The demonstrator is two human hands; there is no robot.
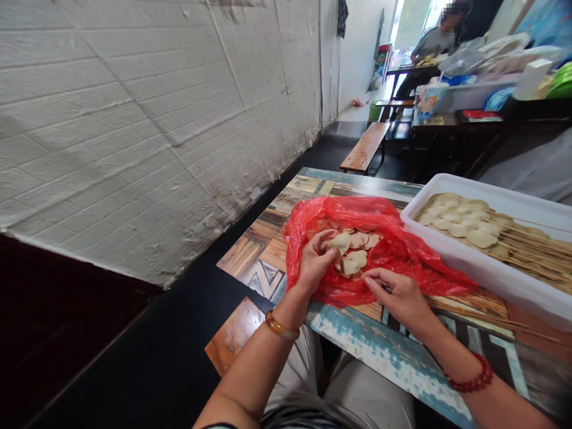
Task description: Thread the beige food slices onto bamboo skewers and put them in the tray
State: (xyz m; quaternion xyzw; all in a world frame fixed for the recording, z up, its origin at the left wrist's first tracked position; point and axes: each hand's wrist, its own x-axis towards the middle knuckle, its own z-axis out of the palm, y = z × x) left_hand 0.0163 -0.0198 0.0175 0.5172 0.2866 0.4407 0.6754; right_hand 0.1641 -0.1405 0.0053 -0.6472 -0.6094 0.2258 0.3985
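Observation:
A red plastic bag lies spread open on the table, with thin, pale round slices inside it. Over the bag, my left hand pinches one pale slice between thumb and fingers. My right hand is closed on a thin wooden skewer, most of which is hidden by the fingers. At the skewer's far end sits a small cluster of slices, just below the slice in my left hand. What exact food the slices are, I cannot tell.
A white plastic tub on the right holds skewers loaded with slices. Loose bamboo skewers lie beside it on the patterned table. Wooden benches stand beyond, a white wall runs left, and a person sits at a far table.

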